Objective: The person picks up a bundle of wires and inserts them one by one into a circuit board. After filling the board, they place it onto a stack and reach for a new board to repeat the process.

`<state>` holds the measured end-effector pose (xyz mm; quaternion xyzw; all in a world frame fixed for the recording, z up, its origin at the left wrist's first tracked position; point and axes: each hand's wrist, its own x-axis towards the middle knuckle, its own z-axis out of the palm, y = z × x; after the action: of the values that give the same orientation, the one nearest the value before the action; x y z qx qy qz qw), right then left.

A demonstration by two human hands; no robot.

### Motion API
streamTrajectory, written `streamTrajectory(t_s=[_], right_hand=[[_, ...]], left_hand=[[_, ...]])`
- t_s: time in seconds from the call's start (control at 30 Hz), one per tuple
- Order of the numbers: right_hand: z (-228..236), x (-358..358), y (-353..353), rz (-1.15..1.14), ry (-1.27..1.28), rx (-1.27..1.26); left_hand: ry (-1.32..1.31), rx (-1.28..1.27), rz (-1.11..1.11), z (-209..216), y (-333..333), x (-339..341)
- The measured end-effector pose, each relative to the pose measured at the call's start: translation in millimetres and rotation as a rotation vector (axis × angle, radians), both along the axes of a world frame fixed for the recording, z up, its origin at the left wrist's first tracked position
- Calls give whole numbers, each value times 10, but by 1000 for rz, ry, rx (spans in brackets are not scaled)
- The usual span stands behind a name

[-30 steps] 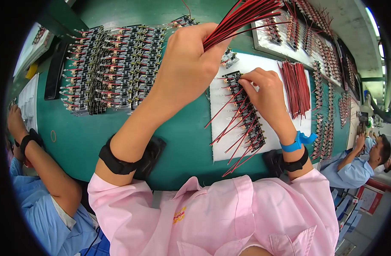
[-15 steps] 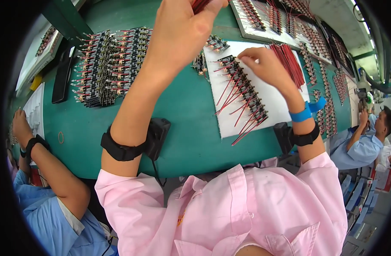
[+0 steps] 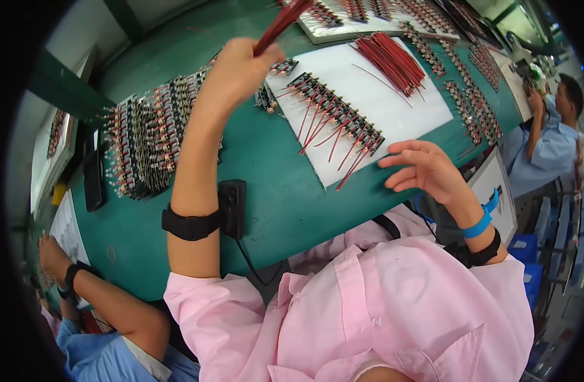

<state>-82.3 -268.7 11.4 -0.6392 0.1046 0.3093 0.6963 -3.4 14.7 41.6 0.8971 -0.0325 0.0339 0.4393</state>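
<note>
My left hand [image 3: 236, 69] is raised over the table, its fingers closed round a bundle of thin red and dark wires [image 3: 283, 27]. A white foam sheet [image 3: 432, 114] lies in front of me, carrying a slanting row of small circuit boards [image 3: 335, 109] with red wires trailing toward me. Farther back on the sheet lies a loose pile of red wires [image 3: 391, 67]. Near the table's front edge, at the close end of that row, my right hand [image 3: 426, 170] hovers with fingers apart and nothing in them.
Stacked rows of boards [image 3: 136, 143] stand at the left beside a black flat case [image 3: 94, 175]. More board strips [image 3: 470, 108] lie at the right. A co-worker's arm [image 3: 117, 296] reaches in at the lower left. Another person [image 3: 550, 124] works at the far right.
My right hand has drawn back from the row of boards toward the table's front edge, its fingers now spread. My left hand still grips the wire bundle. The whole view has shifted and tilted.
</note>
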Motion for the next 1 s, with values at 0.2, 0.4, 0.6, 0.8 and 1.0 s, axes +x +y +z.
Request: streamTrajectory(t_s=[0.2, 0.4, 0.6, 0.8, 1.0], right_hand=[[-25, -36, 69, -58, 48, 203], [-63, -21, 49, -85, 85, 259], [-44, -15, 55, -94, 91, 243], [-57, -15, 92, -130, 113, 293], [-173, 72, 56, -151, 45, 282]], left_hand=[[113, 160, -56, -389, -41, 146], [234, 114, -74, -380, -79, 120], [164, 167, -105, -426, -81, 135], [104, 219, -132, -470, -98, 126], [307, -45, -50, -431, -138, 88]])
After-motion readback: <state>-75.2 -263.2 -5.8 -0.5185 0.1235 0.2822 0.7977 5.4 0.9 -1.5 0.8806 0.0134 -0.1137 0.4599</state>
